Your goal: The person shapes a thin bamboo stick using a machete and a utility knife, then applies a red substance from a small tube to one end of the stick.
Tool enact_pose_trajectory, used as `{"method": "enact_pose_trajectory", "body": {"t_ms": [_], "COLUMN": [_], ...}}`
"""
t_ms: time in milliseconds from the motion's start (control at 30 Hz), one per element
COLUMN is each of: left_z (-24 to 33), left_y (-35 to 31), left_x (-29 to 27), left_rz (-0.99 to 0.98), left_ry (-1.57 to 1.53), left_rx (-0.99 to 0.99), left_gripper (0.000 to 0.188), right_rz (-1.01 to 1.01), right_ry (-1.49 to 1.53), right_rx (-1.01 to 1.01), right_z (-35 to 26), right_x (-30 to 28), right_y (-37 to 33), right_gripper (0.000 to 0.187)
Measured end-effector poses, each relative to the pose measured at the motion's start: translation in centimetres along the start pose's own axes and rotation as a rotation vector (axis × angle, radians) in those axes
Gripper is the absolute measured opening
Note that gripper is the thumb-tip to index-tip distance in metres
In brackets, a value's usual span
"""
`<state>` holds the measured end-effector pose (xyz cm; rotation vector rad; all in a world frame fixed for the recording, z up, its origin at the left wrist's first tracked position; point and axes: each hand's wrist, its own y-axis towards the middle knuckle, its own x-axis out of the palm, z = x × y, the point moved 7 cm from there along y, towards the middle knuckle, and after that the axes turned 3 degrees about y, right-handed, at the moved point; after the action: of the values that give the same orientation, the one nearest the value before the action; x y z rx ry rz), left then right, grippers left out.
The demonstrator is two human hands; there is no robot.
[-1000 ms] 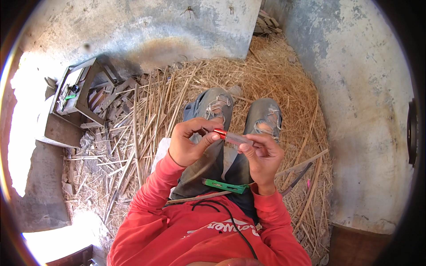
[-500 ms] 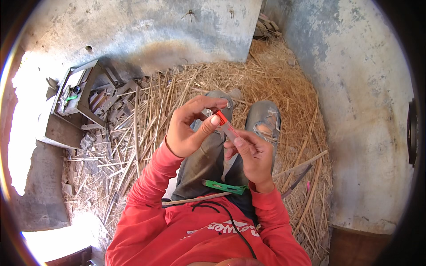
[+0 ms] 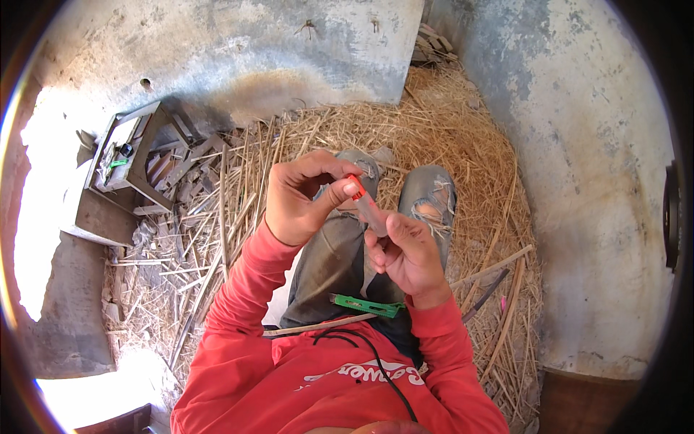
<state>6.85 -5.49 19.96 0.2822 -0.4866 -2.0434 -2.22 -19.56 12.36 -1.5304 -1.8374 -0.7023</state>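
Note:
Over my knees, both hands are on a small translucent tube [image 3: 371,214] with red print and a red cap [image 3: 356,186]. My left hand [image 3: 298,197] pinches the red cap between thumb and forefinger. Gripping the lower end of the tube between thumb and fingers is my right hand [image 3: 413,253]. The tube slants, its capped end up toward the left. A green utility knife [image 3: 367,307] lies across my lap, below the hands. Beside it, a thin wooden strip [image 3: 318,326] also rests on my lap.
Dry straw and thin sticks [image 3: 210,217] cover the floor around my legs. At the left stands an overturned-looking wooden frame [image 3: 134,155] with small items on it, one green. Weathered walls [image 3: 600,181] rise ahead and at the right.
My left hand has moved slightly left and its forefinger has closed onto the red cap. My right hand has turned a little at the tube's lower end.

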Motion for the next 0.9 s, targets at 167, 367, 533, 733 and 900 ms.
{"method": "enact_pose_trajectory", "body": {"t_ms": [167, 367, 533, 733, 900], "left_z": [-0.9, 0.0, 0.2, 1.6, -0.9], "left_y": [0.7, 1.0, 1.4, 2.5, 2.8], "left_x": [-0.8, -1.8, -2.9, -3.7, -7.2], "left_rz": [0.017, 0.19, 0.21, 0.202, 0.311], "left_ry": [0.033, -0.005, 0.118, 0.382, 0.641], "left_rx": [-0.024, 0.015, -0.005, 0.01, 0.021], "left_gripper": [0.02, 0.025, 0.018, 0.011, 0.015], "right_rz": [-0.023, -0.018, -0.015, 0.007, 0.053], "right_ry": [-0.097, -0.136, -0.147, -0.176, -0.248], "right_rx": [-0.027, -0.076, -0.089, -0.109, -0.183], "right_z": [-0.6, -0.9, -1.7, -2.1, -3.2], "right_x": [0.4, 0.4, 0.7, 0.2, -0.8], "right_y": [0.4, 0.3, 0.0, -0.3, -1.3], "right_gripper": [0.048, 0.048, 0.049, 0.048, 0.046]}}
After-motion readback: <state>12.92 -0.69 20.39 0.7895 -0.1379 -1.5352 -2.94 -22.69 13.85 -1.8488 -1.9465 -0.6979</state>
